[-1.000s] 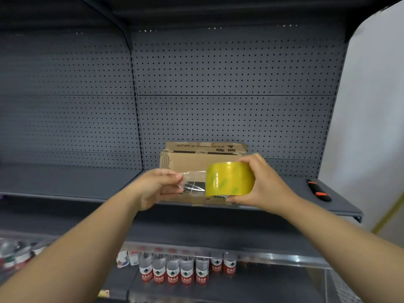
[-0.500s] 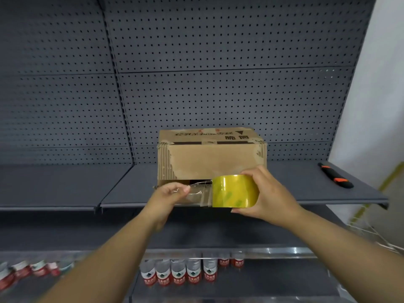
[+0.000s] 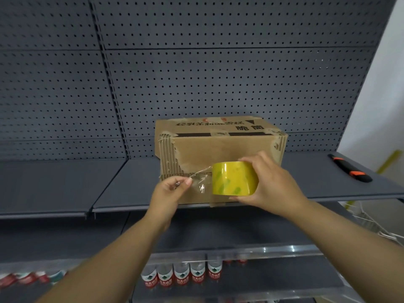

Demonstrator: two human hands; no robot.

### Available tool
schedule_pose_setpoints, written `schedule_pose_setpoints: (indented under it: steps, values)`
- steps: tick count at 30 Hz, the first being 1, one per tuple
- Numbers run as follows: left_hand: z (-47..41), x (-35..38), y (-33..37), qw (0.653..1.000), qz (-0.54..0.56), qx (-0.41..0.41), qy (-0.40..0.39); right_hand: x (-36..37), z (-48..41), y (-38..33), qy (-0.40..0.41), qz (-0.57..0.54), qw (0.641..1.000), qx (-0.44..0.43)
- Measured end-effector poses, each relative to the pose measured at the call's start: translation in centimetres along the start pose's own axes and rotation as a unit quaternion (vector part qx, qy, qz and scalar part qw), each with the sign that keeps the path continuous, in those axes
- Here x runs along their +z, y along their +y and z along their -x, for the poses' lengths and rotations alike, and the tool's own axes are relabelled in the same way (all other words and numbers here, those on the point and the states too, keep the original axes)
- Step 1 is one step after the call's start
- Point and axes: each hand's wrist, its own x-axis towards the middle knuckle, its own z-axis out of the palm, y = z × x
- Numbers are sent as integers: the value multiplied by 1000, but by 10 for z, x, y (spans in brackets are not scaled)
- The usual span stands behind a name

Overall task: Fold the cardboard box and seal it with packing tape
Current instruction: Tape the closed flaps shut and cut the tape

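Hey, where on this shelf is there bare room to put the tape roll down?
Bare shelf lies left of the cardboard box, the widest patch. A smaller one runs between the box and the utility knife at right. In front of the box it's crowded: left hand, right hand and the tape roll.

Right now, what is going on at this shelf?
A person is taping a box that sits on a grey shelf. The right hand holds the yellow tape roll; the left hand pinches the pulled-out strip in front of the box. Whether the strip sticks yet, I cannot tell. A cutter lies on the shelf to the right.
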Motion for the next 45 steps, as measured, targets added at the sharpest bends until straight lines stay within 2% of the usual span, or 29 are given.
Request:
schedule_pose_setpoints:
  steps: [11,16,25,37,45]
  values:
    - [-6,-14,7,994,27,27,104,4,-6,-12,-4,13,1000,-13]
    - [-3,-11,8,975,-50,62,206,6,-4,-16,-2,28,999,-17]
    - [-3,-15,1,981,5,53,186,-1,-8,-37,-11,60,998,-17]
    - [-13,-29,-8,981,82,35,173,16,-15,-59,66,105,992,-27]
    - [-18,-42,-3,985,123,-3,124,28,-17,-65,80,114,990,-16]
